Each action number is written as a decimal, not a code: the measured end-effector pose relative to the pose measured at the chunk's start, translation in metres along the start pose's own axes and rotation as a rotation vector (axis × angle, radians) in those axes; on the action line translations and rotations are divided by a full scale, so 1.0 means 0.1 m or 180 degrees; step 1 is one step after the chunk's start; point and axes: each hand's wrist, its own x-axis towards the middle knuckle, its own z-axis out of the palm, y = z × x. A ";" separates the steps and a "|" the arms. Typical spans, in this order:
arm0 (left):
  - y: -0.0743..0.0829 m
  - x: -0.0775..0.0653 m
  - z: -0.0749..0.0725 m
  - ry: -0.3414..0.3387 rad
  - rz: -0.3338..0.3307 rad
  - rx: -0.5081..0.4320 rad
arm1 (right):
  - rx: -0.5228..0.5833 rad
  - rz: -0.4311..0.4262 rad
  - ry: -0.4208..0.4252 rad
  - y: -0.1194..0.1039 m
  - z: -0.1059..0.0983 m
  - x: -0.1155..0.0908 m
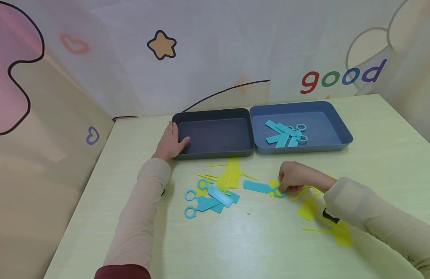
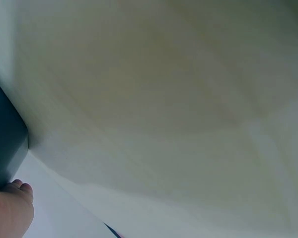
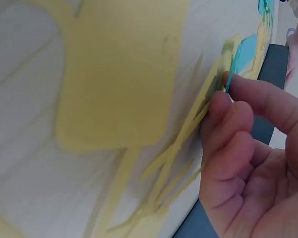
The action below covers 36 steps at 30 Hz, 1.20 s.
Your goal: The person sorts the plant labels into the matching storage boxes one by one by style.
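My right hand (image 1: 292,176) pinches the ring end of a flat blue plastic tag (image 1: 256,186) between thumb and fingertips, close over the table. In the right wrist view, the tag's blue blade (image 3: 246,53) shows beyond the fingertips. A yellow tag (image 1: 273,183) lies under the held tag, partly hidden. My left hand (image 1: 168,142) rests on the left rim of the dark grey tray (image 1: 215,155), fingers along the outside and thumb over the inner side. Several blue tags (image 1: 208,203) with ring ends lie between the arms, overlapping yellow tags (image 1: 232,174) with thin tails.
Next to the dark tray on its right stands a blue-grey tray (image 1: 326,128), holding a small pile of blue tags (image 1: 286,133). More yellow tags (image 1: 308,209) lie beneath and beside the right forearm. A printed curtain (image 1: 215,58) hangs behind the table.
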 end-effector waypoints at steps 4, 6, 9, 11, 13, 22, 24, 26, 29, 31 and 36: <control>0.01 0.01 -0.02 -0.0009 -0.0010 0.0014 | 0.0131 -0.0062 -0.0064 0.03 -0.02 0.01; 0.00 0.01 -0.02 -0.0005 -0.0012 0.0027 | 0.0242 -0.0105 -0.0144 0.05 -0.05 0.01; 0.00 0.02 -0.02 0.0007 -0.0007 0.0037 | 0.0416 -0.0186 -0.0304 0.06 -0.11 0.01; 0.00 0.02 -0.02 0.0004 -0.0007 0.0040 | 0.0513 -0.0242 -0.0393 0.05 -0.17 0.01; 0.00 0.02 -0.02 0.0006 -0.0011 0.0040 | 0.0587 -0.0314 -0.0451 0.04 -0.24 0.01; 0.00 0.02 -0.02 0.0008 -0.0018 0.0020 | 0.1160 -0.0609 -0.0214 0.09 -0.68 0.02; 0.00 0.01 -0.02 0.0001 -0.0013 0.0027 | 0.1301 -0.0611 -0.0037 0.11 -0.77 0.02; 0.00 0.00 -0.03 -0.0007 -0.0014 0.0030 | 0.1516 -0.0551 0.0184 0.14 -0.85 0.03; 0.00 -0.01 -0.02 -0.0012 -0.0014 0.0037 | 0.1841 -0.0407 0.0544 0.23 -0.93 0.07; 0.00 -0.02 -0.02 -0.0017 -0.0020 0.0034 | 0.2030 -0.0289 0.0761 0.31 -0.97 0.12; 0.01 -0.03 -0.01 -0.0026 -0.0010 0.0018 | 0.2240 0.0048 0.1181 0.57 -1.04 0.23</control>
